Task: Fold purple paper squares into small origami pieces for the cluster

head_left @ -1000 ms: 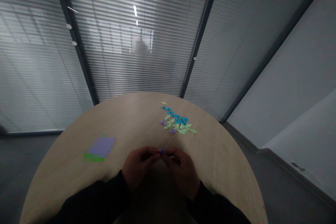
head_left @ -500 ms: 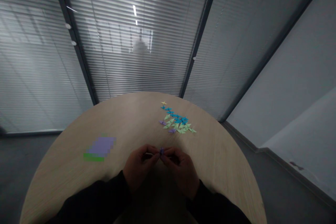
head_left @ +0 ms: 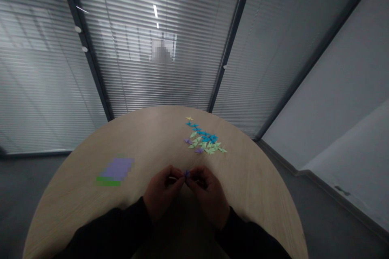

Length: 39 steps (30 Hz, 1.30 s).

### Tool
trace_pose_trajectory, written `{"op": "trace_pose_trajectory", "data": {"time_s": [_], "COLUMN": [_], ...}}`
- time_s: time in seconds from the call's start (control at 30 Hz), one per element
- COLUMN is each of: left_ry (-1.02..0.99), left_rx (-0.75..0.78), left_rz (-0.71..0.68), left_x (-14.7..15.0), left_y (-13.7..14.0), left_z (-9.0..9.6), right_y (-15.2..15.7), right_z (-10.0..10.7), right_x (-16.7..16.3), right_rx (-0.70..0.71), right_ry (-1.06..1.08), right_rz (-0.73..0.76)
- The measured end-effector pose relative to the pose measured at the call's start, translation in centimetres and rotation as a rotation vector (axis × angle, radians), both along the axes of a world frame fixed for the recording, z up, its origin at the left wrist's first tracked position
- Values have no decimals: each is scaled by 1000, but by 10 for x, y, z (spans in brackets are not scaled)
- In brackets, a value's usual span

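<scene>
Between my fingertips is a small piece of folded purple paper [head_left: 187,174], mostly covered by the fingers. My left hand [head_left: 163,190] pinches it from the left with thumb and forefinger. From the other side my right hand [head_left: 209,194] pinches it the same way, so the fingertips of both hands nearly meet. Beyond the hands, to the right, lies a cluster of folded paper figures: pale green ones [head_left: 209,147], blue ones [head_left: 205,134], a purple one [head_left: 199,151] and a single yellow one [head_left: 189,118] at the far end.
A pixelated stack of purple and green paper [head_left: 117,169] rests on the left of the round wooden table [head_left: 146,133]. Behind the table stand glass panels with closed blinds [head_left: 170,77]. A white wall [head_left: 340,101] rises on the right.
Both hands keep their pinch on the purple paper. The right hand's fingers have shifted slightly upward, and the cluster and the stack stay where they were.
</scene>
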<state>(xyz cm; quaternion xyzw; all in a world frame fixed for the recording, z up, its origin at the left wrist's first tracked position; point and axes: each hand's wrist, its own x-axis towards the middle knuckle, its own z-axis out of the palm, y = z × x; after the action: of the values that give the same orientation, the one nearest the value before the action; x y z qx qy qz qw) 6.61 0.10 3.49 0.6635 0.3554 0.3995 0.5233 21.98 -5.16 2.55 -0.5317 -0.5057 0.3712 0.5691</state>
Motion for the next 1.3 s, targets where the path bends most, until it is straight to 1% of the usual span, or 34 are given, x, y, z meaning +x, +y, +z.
{"op": "trace_pose_trajectory", "data": {"time_s": [0.1,0.23,0.43,0.63,0.87,0.97,1.07,1.17,1.3], "left_ry": [5,-37,-7,-1,46,64,50,44,39], "left_rx": [-8,-14,-15,16,39,54,51,33,56], "left_rz": [0,-23,-6,-36,-50,-30,-25,-23,-16], "left_x": [0,1,2,2,1,1,1,2,2], "left_y": [-1,0,0,-1,1,0,-1,0,2], "left_z": [1,0,-1,-1,-3,-1,0,-4,-10], "right_y": [-1,-2,-1,0,2,2,2,5,8], "right_z": [2,3,7,8,8,10,11,7,1], "right_x": [-2,-3,0,5,11,11,10,10,12], "right_rx": [-12,-30,7,-10,24,3,-46,-80,-82], "right_ry": [2,-16,-80,-108,-196,-186,-140,-69,9], "right_rz": [-3,0,-33,-7,8,17,35,41,48]}}
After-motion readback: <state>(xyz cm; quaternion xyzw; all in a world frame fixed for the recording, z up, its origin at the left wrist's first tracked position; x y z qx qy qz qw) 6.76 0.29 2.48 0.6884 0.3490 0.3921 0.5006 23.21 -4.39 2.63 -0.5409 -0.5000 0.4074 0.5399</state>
